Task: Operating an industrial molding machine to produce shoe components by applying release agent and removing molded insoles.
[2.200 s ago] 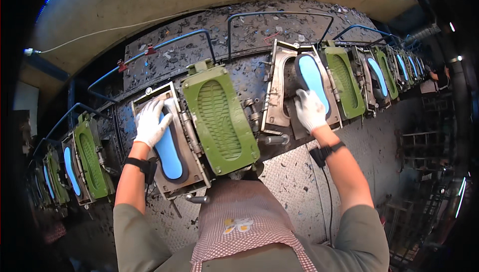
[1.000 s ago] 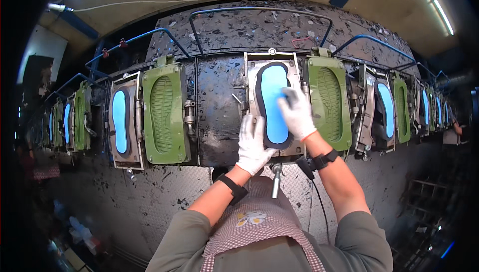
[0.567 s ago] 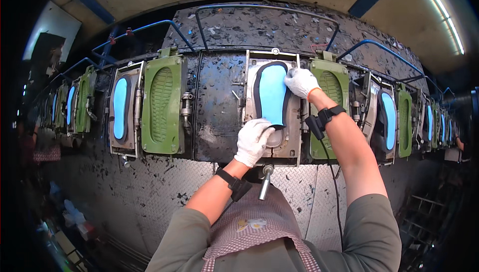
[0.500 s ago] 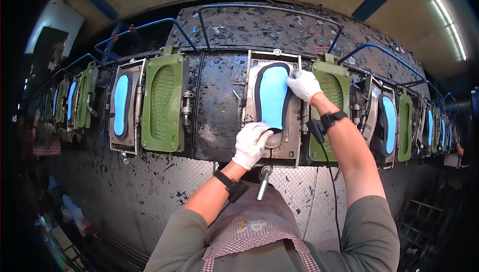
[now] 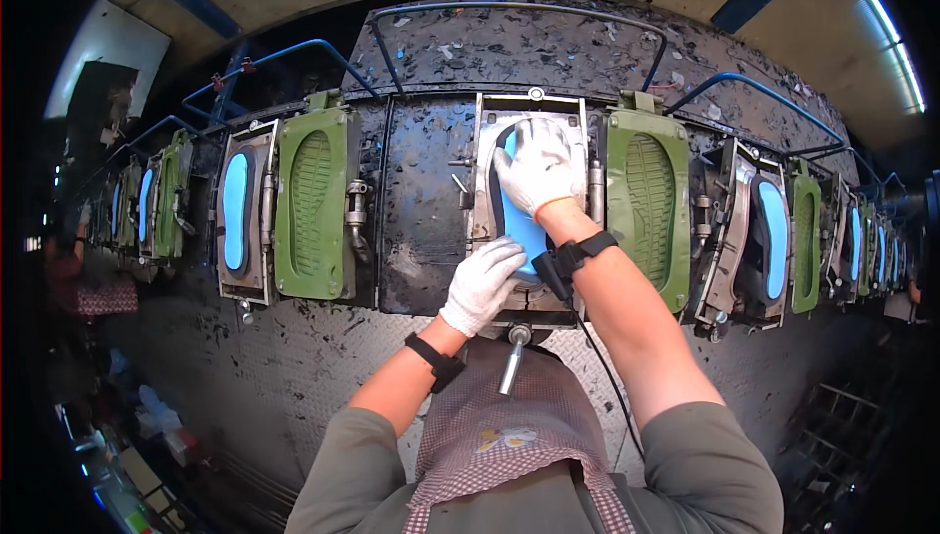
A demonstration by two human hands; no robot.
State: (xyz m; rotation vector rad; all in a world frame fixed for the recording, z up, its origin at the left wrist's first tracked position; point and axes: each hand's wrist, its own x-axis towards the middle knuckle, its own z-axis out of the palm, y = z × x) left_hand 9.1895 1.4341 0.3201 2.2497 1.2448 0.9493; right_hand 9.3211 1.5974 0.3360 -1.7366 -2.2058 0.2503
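Observation:
In front of me a blue shoe insole [image 5: 524, 232] with a black border lies in the metal half of an opened shoe-sole mould [image 5: 482, 167]. Over its toe end my white-gloved right hand [image 5: 540, 164] is laid flat, fingers stretched forward, hiding much of that end. My left hand [image 5: 482, 284], also gloved, has its bent fingers closed at the heel edge; the thumb is hidden. To the right is this mould's green half [image 5: 648, 191], with a ribbed sole-shaped hollow. Below the mould a metal handle [image 5: 511, 363] sticks out towards me.
Further moulds line both sides, with a blue insole [image 5: 235, 206] on the left and another insole [image 5: 772, 240] on the right. A green mould half [image 5: 313, 201] stands at left. Blue rails [image 5: 519, 8] run behind. A cable [image 5: 607, 368] hangs from my right wrist.
My right hand has moved left from the insole's upper right edge onto its toe end and flattened. The left hand stays by the heel. The view has shifted slightly.

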